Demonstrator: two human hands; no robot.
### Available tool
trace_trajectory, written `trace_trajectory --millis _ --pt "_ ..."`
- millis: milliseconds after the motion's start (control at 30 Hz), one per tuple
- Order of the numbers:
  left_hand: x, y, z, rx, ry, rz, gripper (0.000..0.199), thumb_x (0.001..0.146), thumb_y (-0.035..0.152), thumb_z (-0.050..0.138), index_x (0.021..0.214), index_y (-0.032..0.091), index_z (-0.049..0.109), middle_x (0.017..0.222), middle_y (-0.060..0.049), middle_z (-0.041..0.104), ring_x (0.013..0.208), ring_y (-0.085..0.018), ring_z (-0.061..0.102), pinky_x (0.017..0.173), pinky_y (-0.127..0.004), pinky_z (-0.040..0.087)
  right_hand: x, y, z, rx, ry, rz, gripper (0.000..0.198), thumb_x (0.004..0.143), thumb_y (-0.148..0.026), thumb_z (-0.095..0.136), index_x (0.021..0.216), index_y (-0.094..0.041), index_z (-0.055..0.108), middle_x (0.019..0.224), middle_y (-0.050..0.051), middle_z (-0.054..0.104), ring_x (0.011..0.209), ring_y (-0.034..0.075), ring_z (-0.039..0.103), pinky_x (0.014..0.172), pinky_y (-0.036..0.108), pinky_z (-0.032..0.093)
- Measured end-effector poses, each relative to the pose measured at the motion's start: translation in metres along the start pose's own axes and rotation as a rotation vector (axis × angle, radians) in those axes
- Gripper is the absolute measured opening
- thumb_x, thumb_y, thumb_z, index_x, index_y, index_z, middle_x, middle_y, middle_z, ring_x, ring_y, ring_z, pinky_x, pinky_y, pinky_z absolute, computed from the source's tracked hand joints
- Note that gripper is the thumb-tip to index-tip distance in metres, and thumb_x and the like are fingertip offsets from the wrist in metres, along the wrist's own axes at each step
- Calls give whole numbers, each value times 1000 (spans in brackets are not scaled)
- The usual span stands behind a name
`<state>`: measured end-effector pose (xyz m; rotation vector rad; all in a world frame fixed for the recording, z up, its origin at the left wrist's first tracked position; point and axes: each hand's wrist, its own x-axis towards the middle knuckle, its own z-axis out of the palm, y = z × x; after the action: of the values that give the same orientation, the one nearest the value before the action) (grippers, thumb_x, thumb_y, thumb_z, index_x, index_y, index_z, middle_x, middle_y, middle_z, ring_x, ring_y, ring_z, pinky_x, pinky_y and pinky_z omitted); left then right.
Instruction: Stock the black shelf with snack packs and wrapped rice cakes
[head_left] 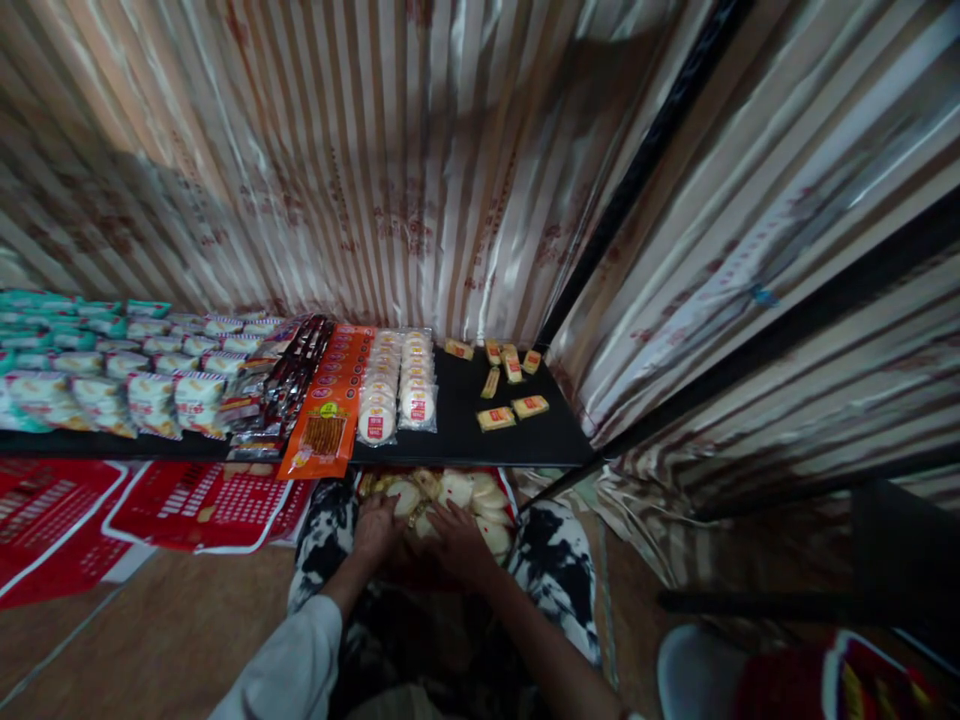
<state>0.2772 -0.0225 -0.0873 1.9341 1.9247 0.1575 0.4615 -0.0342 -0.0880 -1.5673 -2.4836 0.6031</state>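
Observation:
Between my knees, below the shelf's front edge, sits a red container point(513, 500) full of pale round crackers point(491, 497), several apparently in clear wrappers. My left hand point(377, 528) lies at the left side of the heap, fingers stretched over the crackers. My right hand point(456, 542) rests at the middle of the heap with its fingers apart, touching the crackers. Neither hand visibly lifts anything, though the dim light blurs the fingertips. On the shelf above stand two rows of wrapped round white crackers point(417, 405), and small yellow packets point(496, 418) lie scattered to their right.
The black shelf point(450, 440) runs across in front of me. Its left part holds an orange snack bag point(327, 420), dark shiny packets point(300, 370) and many white packets point(154, 400). A striped curtain point(420, 180) hangs behind. Black poles point(637, 190) slant at right; red bags point(202, 505) lie left.

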Motion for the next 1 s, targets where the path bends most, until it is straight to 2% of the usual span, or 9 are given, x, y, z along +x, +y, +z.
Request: trace_trajectory --millis 133,267,467,633,733,833,933,1000 --pt "7 3 2 40 2 -10 42 77 29 53 117 14 56 123 -14 55 114 -26 49 97 -38 34 5 0 8 -7 -7 94 42 88 -37 42 125 -22 52 136 6 48 128 27 34 103 45 26" --pt "12 4 1 49 11 12 38 76 25 51 111 14 59 114 -13 61 109 -26 52 96 -37 34 12 -2 14 3 20 140 41 88 -39 41 124 -23 53 135 5 49 127 27 35 103 44 25" --pt "14 3 -4 57 27 -14 31 83 16 37 102 13 62 102 -12 66 98 -21 58 90 -32 38 14 -1 19 11 64 170 41 86 -34 46 124 -21 53 134 6 50 127 26 36 103 42 27" --pt "9 7 -13 50 75 -15 34 81 8 36 105 13 60 104 -13 65 101 -21 57 91 -31 39 16 3 21 38 60 156 42 85 -39 46 122 -22 55 132 7 52 126 26 38 103 44 30" --pt "4 10 -17 33 98 26 35 81 7 35 104 14 61 106 -10 64 104 -20 55 93 -30 38 17 6 25 139 160 163 48 83 -39 47 126 -20 51 133 10 51 124 26 42 103 45 32" --pt "0 10 -17 -61 126 59 35 84 10 34 105 15 61 107 -8 64 104 -18 55 95 -28 38 19 7 21 296 295 197 53 80 -35 47 130 -16 46 132 12 50 122 24 45 103 40 34" --pt "-2 9 -20 -272 153 19 34 87 15 33 107 14 61 107 -9 65 103 -18 56 93 -29 40 21 5 7 440 335 150 51 78 -34 49 126 -16 48 129 11 53 121 24 46 104 39 34" --pt "-2 10 -24 -423 149 -13 33 87 18 34 106 15 61 106 -8 65 101 -18 58 92 -30 41 23 2 -5 530 355 126 43 78 -35 50 117 -19 55 125 9 56 118 24 48 102 39 36"
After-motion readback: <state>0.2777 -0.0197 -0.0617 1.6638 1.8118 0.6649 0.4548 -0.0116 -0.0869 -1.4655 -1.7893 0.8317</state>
